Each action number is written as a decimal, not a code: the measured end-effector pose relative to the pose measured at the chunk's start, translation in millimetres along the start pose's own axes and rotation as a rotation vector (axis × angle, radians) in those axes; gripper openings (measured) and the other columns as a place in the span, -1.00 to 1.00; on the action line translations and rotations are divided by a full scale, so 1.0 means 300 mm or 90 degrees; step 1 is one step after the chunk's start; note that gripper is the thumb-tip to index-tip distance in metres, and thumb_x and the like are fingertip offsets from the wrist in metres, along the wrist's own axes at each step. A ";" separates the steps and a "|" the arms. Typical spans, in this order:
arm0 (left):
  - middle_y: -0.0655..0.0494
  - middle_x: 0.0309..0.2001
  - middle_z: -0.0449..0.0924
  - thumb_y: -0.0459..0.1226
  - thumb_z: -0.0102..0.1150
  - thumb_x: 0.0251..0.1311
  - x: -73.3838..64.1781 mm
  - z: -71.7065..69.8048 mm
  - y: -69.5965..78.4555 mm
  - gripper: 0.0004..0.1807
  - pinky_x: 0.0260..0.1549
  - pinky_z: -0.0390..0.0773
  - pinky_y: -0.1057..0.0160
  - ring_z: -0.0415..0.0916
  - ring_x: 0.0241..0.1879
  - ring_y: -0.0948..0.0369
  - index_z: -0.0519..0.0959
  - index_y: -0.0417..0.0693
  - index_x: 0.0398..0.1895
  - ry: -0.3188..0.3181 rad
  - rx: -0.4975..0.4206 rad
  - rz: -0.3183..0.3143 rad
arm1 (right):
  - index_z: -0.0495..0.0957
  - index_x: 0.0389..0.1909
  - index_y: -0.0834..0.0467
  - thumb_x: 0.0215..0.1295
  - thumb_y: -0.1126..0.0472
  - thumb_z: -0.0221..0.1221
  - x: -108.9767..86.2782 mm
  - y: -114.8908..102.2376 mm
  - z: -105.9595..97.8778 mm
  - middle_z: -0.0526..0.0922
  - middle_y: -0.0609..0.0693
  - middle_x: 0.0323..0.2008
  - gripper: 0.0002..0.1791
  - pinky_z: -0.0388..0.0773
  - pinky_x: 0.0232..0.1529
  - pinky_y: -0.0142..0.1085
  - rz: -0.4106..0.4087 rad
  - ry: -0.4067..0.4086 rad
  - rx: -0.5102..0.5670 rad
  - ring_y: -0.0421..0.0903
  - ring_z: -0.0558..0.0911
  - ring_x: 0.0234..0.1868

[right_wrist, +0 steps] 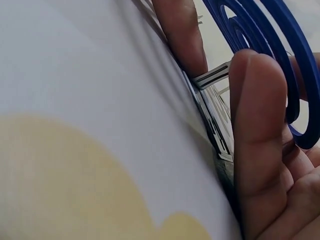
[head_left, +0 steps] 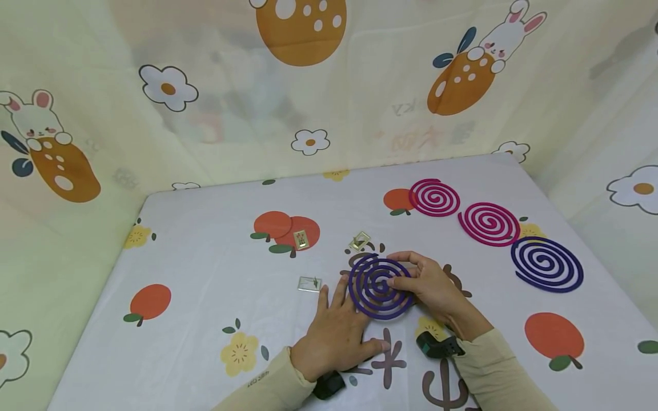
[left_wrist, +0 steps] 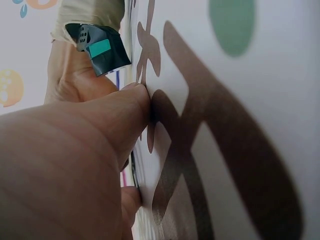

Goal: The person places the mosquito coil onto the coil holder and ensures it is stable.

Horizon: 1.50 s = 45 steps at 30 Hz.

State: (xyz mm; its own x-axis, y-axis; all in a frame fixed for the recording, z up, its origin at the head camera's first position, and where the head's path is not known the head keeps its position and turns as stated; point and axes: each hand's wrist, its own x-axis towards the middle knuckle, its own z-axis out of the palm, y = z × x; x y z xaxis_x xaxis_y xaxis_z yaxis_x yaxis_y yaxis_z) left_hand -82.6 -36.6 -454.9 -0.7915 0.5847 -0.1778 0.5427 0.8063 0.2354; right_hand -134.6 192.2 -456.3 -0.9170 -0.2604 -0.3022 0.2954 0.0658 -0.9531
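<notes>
Long beige sleeves on both sides, kinda plain — except the left one has tiny dark lettering near the cuff. Both hands bare, chunky black gadget on each wrist — the right one's got a black strap and a teal rectangle.

Bright head view; dimmer, partly blurred wrist views.

A dark blue spiral coil is pinched above a flat metal stand with raised prong.

Smooth coil, shiny metal stand
</notes>
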 end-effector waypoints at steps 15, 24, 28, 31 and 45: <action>0.01 0.71 -0.23 0.44 0.00 0.30 0.003 0.005 -0.001 0.05 0.45 -0.06 -0.46 -0.28 0.66 -0.19 -0.07 0.27 0.72 0.011 -0.002 0.002 | 0.30 0.40 0.37 0.36 0.40 0.30 -0.002 0.002 -0.005 0.79 0.18 -0.16 -0.36 0.71 -0.08 -0.30 -0.014 -0.018 -0.008 -0.07 0.78 -0.10; 0.01 0.71 -0.22 0.44 -0.03 0.32 0.004 0.003 -0.001 0.03 0.46 -0.07 -0.45 -0.30 0.66 -0.18 -0.04 0.27 0.72 0.003 0.008 0.003 | 0.30 0.40 0.37 0.35 0.39 0.29 -0.003 -0.001 -0.007 0.80 0.16 -0.18 -0.36 0.70 -0.11 -0.31 -0.009 -0.008 -0.014 -0.09 0.78 -0.13; 0.01 0.71 -0.21 0.44 -0.03 0.32 0.004 0.003 -0.002 0.03 0.46 -0.08 -0.45 -0.30 0.66 -0.18 -0.06 0.28 0.72 0.001 0.004 0.004 | 0.30 0.40 0.36 0.34 0.41 0.29 -0.003 -0.002 -0.005 0.80 0.14 -0.21 -0.36 0.70 -0.13 -0.31 -0.004 -0.003 -0.011 -0.10 0.78 -0.15; 0.02 0.71 -0.22 0.44 -0.03 0.32 0.003 0.002 -0.002 0.03 0.46 -0.09 -0.44 -0.30 0.66 -0.17 -0.08 0.29 0.72 -0.001 0.005 0.002 | 0.29 0.40 0.38 0.35 0.40 0.29 -0.004 -0.006 -0.003 0.80 0.12 -0.23 -0.35 0.70 -0.14 -0.33 -0.007 -0.003 -0.013 -0.11 0.77 -0.17; 0.03 0.72 -0.23 0.44 -0.01 0.31 0.002 -0.001 0.002 0.05 0.47 -0.08 -0.43 -0.30 0.67 -0.17 -0.10 0.28 0.73 -0.009 0.009 -0.001 | 0.30 0.40 0.38 0.35 0.41 0.29 -0.005 -0.001 -0.007 0.79 0.14 -0.22 -0.36 0.70 -0.09 -0.33 -0.013 -0.005 -0.021 -0.10 0.77 -0.14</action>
State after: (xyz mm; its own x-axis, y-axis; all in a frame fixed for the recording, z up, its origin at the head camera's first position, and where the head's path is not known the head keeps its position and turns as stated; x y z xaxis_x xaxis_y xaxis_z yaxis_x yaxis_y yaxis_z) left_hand -82.7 -35.7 -454.6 -0.7886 0.5841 -0.1921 0.5451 0.8087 0.2209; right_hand -134.0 194.5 -455.5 -0.9208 -0.2690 -0.2824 0.2672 0.0923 -0.9592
